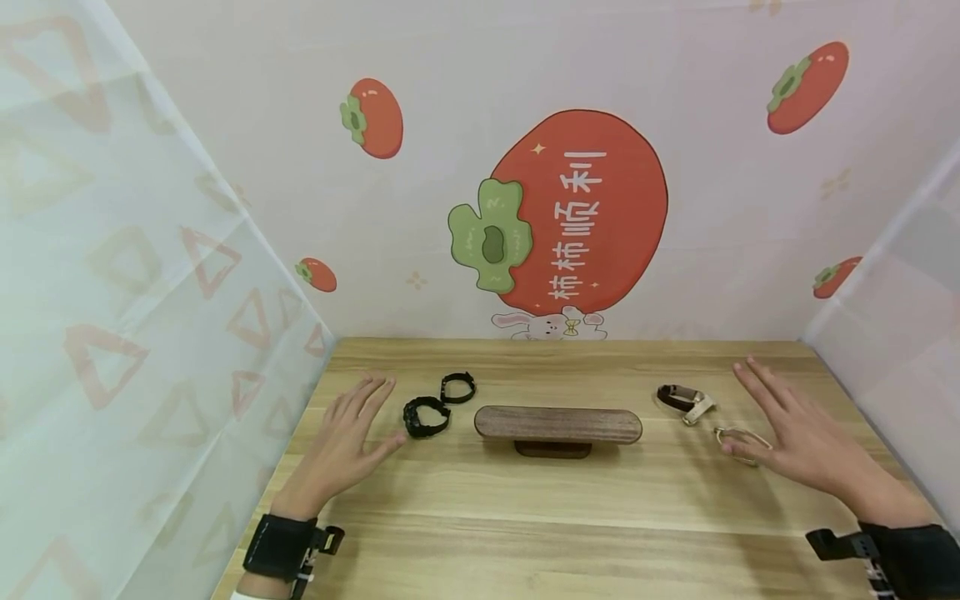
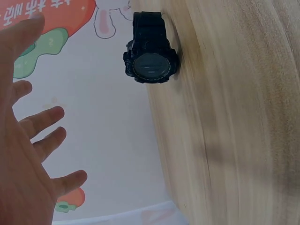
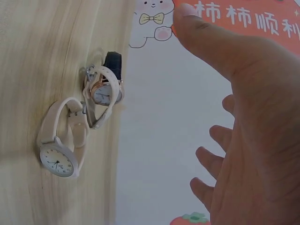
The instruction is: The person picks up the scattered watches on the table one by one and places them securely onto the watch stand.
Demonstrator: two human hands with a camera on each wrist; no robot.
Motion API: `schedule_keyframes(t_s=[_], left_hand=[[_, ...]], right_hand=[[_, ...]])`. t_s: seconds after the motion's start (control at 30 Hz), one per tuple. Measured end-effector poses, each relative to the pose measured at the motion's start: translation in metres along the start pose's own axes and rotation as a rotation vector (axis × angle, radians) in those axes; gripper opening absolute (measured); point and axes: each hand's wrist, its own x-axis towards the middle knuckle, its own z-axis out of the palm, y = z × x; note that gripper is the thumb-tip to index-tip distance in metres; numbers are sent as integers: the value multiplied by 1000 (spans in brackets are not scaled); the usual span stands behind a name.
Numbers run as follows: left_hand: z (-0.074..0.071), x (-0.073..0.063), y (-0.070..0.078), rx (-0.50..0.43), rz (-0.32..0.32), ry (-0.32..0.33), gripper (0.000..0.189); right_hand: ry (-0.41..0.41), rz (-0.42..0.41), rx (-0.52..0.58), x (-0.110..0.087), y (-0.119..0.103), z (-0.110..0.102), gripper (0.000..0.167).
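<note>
My left hand hovers over the left side of the table, fingers spread and holding nothing. Just beyond its thumb stands a black digital watch, its strap looped. A second, thinner black watch sits behind that one. On the right, my right hand is raised with fingers extended and nothing in its grasp. Its thumb overlaps a white watch in the head view. Close beside that lie a white-strapped watch and a dark-strapped watch, partly covering each other.
A brown wooden stand with a long rounded bar on a small base occupies the middle of the wooden table. Fabric walls enclose the back and both sides, the back one printed with persimmons. Each wrist wears a black camera strap.
</note>
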Motion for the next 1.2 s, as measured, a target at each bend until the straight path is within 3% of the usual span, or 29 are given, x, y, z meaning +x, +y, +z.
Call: schedule_keyframes(t_s=[0.4,0.6,0.83,1.2], left_hand=[[7,2,1,8,107,116,79],[13,3,1,-25,126,151,75],[22,4,3,-57,113,140,65],[38,4,8,-66,124,149,52]], right_hand=[[1,-1,-21,-3,1,8,127],[-31,21,37,-2,1,14,125],[-89,57,40,-4,0,19,124],[-96,62,-12,-12,3,32,95]])
